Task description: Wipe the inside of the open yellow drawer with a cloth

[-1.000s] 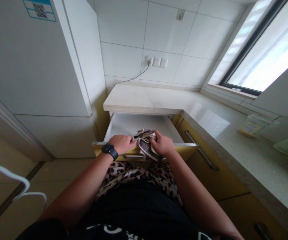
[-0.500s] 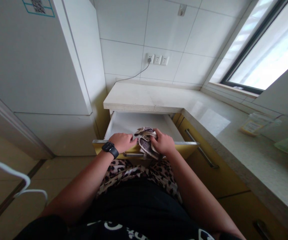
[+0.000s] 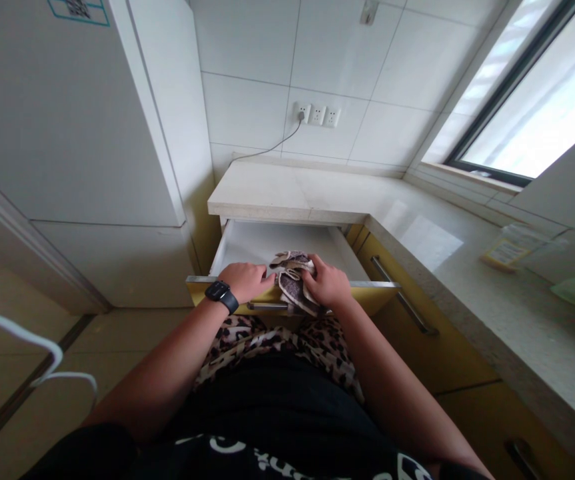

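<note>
A pulled-out drawer (image 3: 272,233) with a white inside and a yellow front panel (image 3: 367,300) stands right before me. My left hand (image 3: 247,281), a black watch at its wrist, is closed over the top edge of that panel, left of the middle; its fingertips are partly hidden. In my right hand (image 3: 330,281) is a bunched brown-grey cloth (image 3: 294,290) with pale edging. The cloth lies over the panel's top edge, one part inside the drawer and one hanging in front, covering some of the metal handle (image 3: 267,306). My left thumb points toward the cloth, close to it.
A pale countertop (image 3: 292,190) overhangs the drawer's back and turns along the right, where a clear packet (image 3: 510,248) lies. Yellow cabinets with metal handles (image 3: 417,313) run below it. A tall white cabinet (image 3: 82,147) stands left. A white cable (image 3: 22,340) crosses the lower left.
My view has shifted slightly. Both hands stay at the drawer's front edge, and the hanging part of the cloth has moved a little under my right hand.
</note>
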`<control>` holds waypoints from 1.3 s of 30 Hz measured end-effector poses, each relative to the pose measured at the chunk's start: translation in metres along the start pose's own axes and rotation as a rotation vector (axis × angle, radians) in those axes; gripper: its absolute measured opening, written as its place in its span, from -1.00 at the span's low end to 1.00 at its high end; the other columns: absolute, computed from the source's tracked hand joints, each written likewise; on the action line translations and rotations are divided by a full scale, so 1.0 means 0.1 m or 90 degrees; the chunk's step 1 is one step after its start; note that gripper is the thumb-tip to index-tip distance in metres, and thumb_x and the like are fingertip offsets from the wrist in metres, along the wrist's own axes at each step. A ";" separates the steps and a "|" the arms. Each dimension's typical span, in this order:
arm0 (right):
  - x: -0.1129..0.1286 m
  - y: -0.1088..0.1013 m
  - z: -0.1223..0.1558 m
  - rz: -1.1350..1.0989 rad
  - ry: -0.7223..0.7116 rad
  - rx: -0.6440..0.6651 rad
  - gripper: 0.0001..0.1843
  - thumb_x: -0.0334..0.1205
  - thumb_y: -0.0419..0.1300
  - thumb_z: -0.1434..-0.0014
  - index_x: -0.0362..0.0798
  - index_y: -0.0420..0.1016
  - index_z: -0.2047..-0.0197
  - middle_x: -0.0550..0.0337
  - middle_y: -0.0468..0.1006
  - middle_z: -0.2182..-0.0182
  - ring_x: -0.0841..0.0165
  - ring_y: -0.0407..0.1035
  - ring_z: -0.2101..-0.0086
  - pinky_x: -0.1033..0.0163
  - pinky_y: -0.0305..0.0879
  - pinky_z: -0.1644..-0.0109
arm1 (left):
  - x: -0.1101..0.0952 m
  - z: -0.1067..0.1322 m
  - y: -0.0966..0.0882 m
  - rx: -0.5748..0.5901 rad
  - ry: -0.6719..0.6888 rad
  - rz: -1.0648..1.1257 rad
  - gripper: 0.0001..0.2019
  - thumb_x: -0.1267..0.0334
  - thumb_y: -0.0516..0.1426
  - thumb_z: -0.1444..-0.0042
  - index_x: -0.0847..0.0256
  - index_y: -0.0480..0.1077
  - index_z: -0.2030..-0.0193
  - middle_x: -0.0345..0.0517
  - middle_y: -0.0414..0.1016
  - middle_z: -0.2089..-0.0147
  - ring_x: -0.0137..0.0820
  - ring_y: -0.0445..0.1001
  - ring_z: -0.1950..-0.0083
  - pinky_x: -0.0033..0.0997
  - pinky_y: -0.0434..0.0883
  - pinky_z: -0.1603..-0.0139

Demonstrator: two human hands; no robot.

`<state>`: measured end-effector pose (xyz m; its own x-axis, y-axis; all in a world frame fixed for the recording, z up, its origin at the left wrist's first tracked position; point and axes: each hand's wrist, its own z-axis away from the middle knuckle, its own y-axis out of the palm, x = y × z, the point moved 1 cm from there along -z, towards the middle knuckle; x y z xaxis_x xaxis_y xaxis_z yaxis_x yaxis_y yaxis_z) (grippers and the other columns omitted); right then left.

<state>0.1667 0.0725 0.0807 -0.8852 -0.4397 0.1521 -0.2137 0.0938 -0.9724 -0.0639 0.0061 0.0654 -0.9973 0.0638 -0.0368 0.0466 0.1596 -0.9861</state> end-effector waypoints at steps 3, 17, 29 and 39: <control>-0.01 0.01 0.00 0.002 -0.004 -0.007 -0.47 0.19 -0.11 -0.37 0.21 0.27 -0.28 0.21 0.59 0.00 0.12 0.52 0.03 0.19 0.19 0.16 | 0.00 0.01 0.00 -0.006 0.003 -0.001 -0.40 -0.23 -0.21 -0.36 0.09 0.51 0.26 0.01 0.60 0.32 -0.04 0.61 0.25 -0.18 0.28 0.36; -0.02 0.03 0.01 -0.002 -0.002 -0.016 -0.47 0.18 -0.09 -0.37 0.22 0.27 -0.29 0.24 0.58 -0.03 0.16 0.51 0.01 0.20 0.17 0.16 | -0.02 0.04 0.00 -0.043 0.006 -0.035 -0.37 -0.22 -0.24 -0.38 0.11 0.50 0.26 0.01 0.58 0.33 -0.01 0.60 0.27 -0.18 0.26 0.40; -0.01 0.02 0.02 -0.004 -0.006 -0.023 -0.47 0.17 -0.09 -0.37 0.21 0.27 -0.30 0.23 0.57 -0.03 0.15 0.51 0.02 0.20 0.17 0.17 | -0.03 0.07 -0.02 -0.060 0.010 -0.039 -0.39 -0.19 -0.22 -0.39 0.13 0.49 0.30 0.01 0.57 0.36 -0.03 0.60 0.30 -0.21 0.20 0.43; -0.02 0.05 0.02 0.002 -0.018 -0.041 -0.46 0.19 -0.11 -0.38 0.20 0.27 -0.30 0.21 0.59 0.00 0.11 0.52 0.04 0.18 0.17 0.19 | -0.04 0.07 -0.02 -0.074 0.013 -0.041 -0.40 -0.18 -0.22 -0.39 0.12 0.48 0.31 -0.02 0.57 0.37 -0.05 0.59 0.32 -0.24 0.15 0.44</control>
<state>0.1684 0.0720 0.0752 -0.8739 -0.4644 0.1436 -0.2380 0.1513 -0.9594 -0.0608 -0.0014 0.0666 -0.9971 0.0699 0.0298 -0.0093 0.2772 -0.9608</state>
